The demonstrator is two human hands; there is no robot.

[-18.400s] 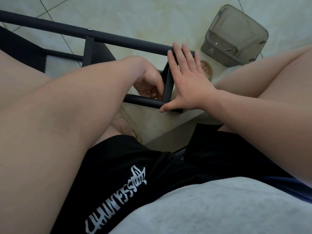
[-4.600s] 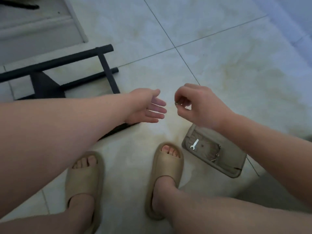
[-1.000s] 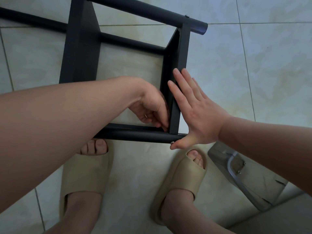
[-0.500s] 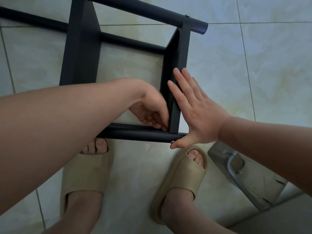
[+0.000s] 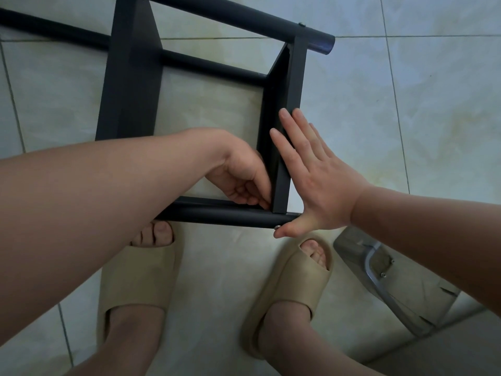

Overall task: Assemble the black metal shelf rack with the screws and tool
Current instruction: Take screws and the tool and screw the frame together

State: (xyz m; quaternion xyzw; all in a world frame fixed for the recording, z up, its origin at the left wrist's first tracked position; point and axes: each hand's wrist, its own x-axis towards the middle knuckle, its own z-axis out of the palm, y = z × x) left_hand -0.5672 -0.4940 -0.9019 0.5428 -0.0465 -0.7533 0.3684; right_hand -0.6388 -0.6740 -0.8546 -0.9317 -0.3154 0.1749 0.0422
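The right hand (image 5: 314, 180) lies flat on the rack (image 5: 130, 77), grip released, thumb on the screw (image 5: 277, 227). Just inside that joint the left hand (image 5: 238, 177) curls, maybe pinching something hidden.

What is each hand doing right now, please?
Left hand: fingers curled at the rack corner; hold cannot be told.
Right hand: open, flat against the rack.

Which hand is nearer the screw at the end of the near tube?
Right. The right hand has its thumb beside the screw; the left hand is inside the rack corner, across the tube.
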